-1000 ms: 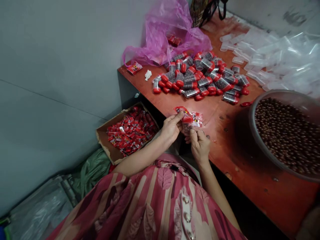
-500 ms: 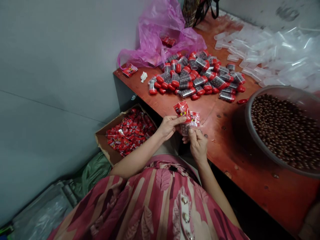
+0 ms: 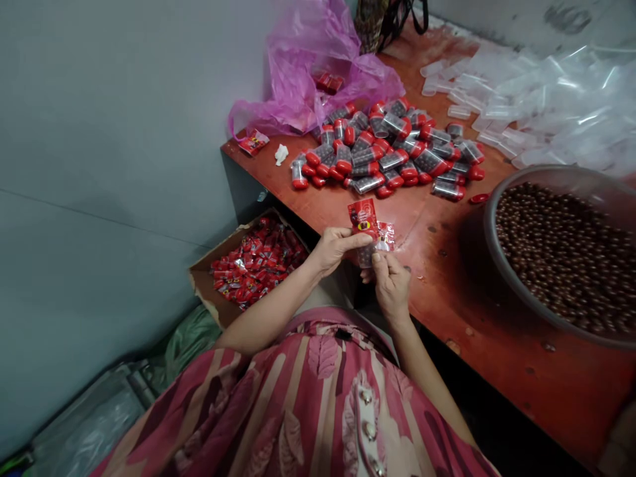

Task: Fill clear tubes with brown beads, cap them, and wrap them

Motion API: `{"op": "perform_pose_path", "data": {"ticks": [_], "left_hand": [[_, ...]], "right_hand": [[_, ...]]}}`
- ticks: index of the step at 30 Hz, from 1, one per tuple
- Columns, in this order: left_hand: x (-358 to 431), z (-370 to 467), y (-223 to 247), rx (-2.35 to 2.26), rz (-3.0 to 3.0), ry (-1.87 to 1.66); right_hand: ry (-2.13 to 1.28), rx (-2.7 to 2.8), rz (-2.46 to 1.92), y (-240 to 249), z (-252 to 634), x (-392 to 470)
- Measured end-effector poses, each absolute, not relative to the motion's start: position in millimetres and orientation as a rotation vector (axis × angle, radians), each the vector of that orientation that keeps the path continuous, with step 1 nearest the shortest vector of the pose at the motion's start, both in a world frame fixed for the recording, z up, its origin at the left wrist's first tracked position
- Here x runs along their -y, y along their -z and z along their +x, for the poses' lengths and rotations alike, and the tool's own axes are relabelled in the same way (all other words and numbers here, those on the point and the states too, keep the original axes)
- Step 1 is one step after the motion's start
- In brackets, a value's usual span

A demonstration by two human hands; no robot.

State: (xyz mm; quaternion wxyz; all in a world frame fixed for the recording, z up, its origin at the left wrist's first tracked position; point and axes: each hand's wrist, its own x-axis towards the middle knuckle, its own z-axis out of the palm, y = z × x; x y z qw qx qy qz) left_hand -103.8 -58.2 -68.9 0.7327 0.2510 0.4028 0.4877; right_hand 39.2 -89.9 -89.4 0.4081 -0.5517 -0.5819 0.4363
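My left hand (image 3: 330, 250) is closed on a small red printed sachet (image 3: 364, 215), its thumb lying across the front. The sachet's lower part is see-through, with dark round bits showing inside. My right hand (image 3: 393, 288) pinches the lower right edge of it between thumb and fingers. Behind it, to the right, a second red and clear packet (image 3: 386, 236) peeks out, partly hidden. Just beyond my hands lies a pile of clear tubes with red caps (image 3: 366, 156), filled with dark beads.
Below the table on the left stands a cardboard box (image 3: 201, 265) full of red packets. A tub (image 3: 489, 228) of brown balls sits on the red table (image 3: 497, 377) at right. Clear empty tubes (image 3: 561, 99) lie behind it. A pink plastic bag (image 3: 298, 73) is at the back.
The sachet stands a little straighter and more of its clear part shows. Both hands keep nearly the same place, and the whole view has shifted slightly.
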Motion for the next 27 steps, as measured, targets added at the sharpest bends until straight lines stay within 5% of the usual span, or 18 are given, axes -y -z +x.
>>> {"op": "perform_pose_path", "data": {"ticks": [12, 20, 27], "left_hand": [[76.0, -82.4, 81.7, -0.95, 0.39, -1.278], [88.9, -89.2, 81.1, -1.003, 0.291, -1.34], [103.0, -94.8, 81.0, -0.9, 0.191, -1.313]], "right_hand": [[-0.993, 1.414, -1.463, 88.1, 28.5, 90.6], [-1.453, 1.061, -1.236, 92.9, 25.1, 95.3], [-1.463, 1.032, -1.2, 91.2, 17.6, 96.4]]}}
